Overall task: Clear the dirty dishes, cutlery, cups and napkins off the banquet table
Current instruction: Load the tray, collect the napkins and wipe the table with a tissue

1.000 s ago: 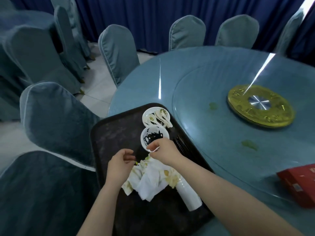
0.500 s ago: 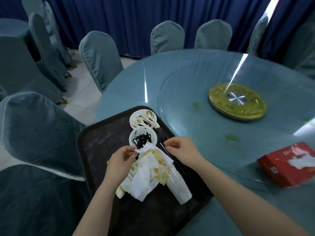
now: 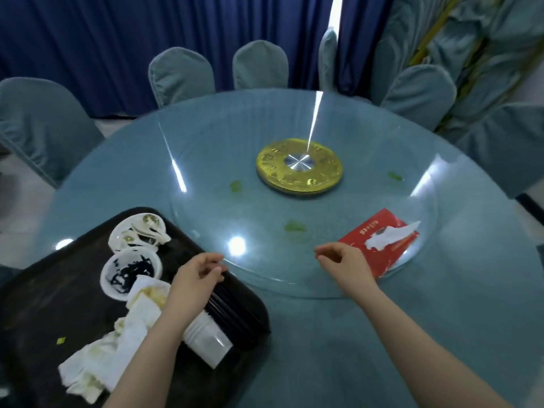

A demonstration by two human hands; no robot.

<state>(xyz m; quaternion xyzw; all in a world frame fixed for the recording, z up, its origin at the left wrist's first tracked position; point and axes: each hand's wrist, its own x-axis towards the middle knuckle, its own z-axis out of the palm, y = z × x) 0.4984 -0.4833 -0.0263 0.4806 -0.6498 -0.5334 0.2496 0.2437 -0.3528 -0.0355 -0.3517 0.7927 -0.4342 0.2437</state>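
A dark tray (image 3: 53,313) sits on the near left edge of the round blue table (image 3: 338,334). It carries a white dish with spoons (image 3: 138,234), a white dish with dark residue (image 3: 129,272), stained white napkins (image 3: 117,348), stacked clear plastic cups (image 3: 206,340) lying on their side, and black chopsticks (image 3: 235,307). My left hand (image 3: 200,275) hovers over the tray's right rim above the chopsticks, fingers loosely curled, holding nothing. My right hand (image 3: 344,263) hangs over the glass turntable, loosely curled and empty, just left of a red tissue box (image 3: 379,245).
A gold hub (image 3: 298,169) marks the centre of the glass turntable (image 3: 206,160). Green food scraps (image 3: 294,226) lie on the glass. Blue covered chairs (image 3: 179,72) ring the table, with dark blue curtains behind.
My view swung right toward the table's centre. My left hand let go of the napkins and moved right to the tray rim. My right hand left the tray and moved toward the tissue box.
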